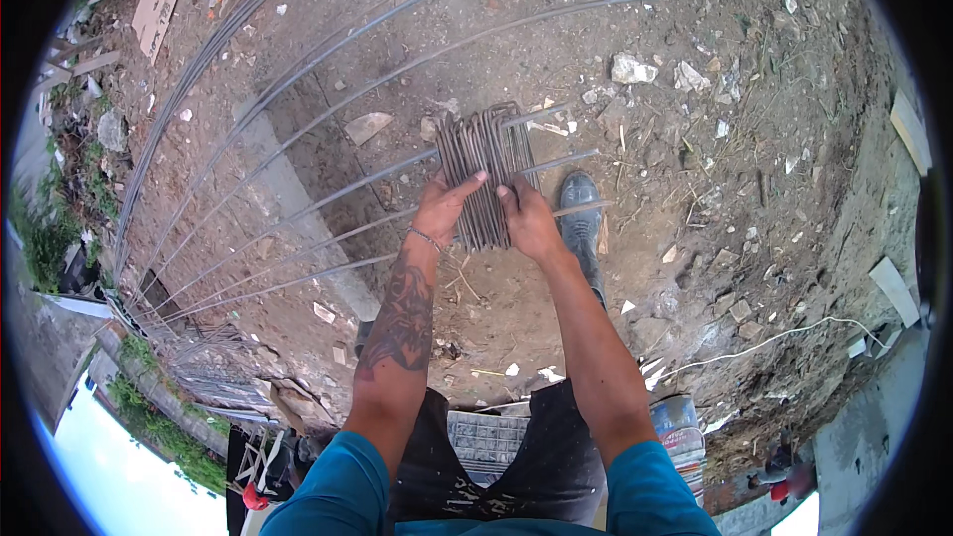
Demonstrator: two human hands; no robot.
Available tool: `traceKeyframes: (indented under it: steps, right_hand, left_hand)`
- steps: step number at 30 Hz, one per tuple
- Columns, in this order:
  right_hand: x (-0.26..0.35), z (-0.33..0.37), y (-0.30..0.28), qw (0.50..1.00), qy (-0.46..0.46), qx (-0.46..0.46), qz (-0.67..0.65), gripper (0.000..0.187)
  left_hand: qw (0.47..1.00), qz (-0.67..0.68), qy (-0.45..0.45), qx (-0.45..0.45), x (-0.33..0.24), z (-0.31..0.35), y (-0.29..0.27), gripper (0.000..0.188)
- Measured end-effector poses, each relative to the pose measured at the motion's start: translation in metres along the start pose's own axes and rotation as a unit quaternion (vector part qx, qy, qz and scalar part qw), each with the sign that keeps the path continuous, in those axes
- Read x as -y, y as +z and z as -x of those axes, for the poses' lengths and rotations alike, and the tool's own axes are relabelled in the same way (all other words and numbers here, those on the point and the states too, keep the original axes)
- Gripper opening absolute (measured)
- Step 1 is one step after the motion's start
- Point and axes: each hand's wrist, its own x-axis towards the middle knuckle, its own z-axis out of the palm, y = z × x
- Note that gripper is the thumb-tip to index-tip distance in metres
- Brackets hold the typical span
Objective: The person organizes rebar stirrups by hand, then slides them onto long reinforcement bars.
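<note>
A tight stack of rectangular steel stirrups (pixel 472 151) sits in the middle of the view, with long steel reinforcing bars (pixel 372 179) passing through it. My left hand (pixel 443 204) grips the stack's left side, its thumb lying across the front of the stirrups. On the opposite side my right hand (pixel 529 221) is closed round the stack, thumb on top and fingers mostly hidden. The bar ends stick out a short way to the right of the stirrups.
More long bars (pixel 382 12) curve across the ground at the far left. My boot (pixel 581 213) stands just right of the stack. Broken stones (pixel 632 69) litter the dirt. A concrete strip (pixel 288 184) runs beneath the bars, and a white cable (pixel 764 345) lies at right.
</note>
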Motion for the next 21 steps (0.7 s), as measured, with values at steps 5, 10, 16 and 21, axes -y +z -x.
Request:
traceKeyframes:
  steps: [5,10,16,21]
  right_hand:
    - [0.01,0.001,0.048,0.999,-0.047,0.015,-0.004,0.042]
    - [0.012,-0.003,0.108,0.995,-0.064,0.058,0.051,0.043]
    - [0.021,0.0,0.172,0.996,-0.059,0.057,0.048,0.041]
    - [0.047,0.013,0.195,0.993,-0.069,0.032,0.088,0.042]
  left_hand:
    - [0.994,0.064,-0.057,0.067,-0.007,0.016,-0.07,0.046]
    - [0.997,0.059,-0.054,-0.012,0.006,0.028,-0.131,0.051]
    - [0.995,-0.003,-0.095,-0.005,0.003,0.031,-0.191,0.062]
    - [0.993,-0.051,-0.106,-0.004,-0.012,0.041,-0.215,0.079]
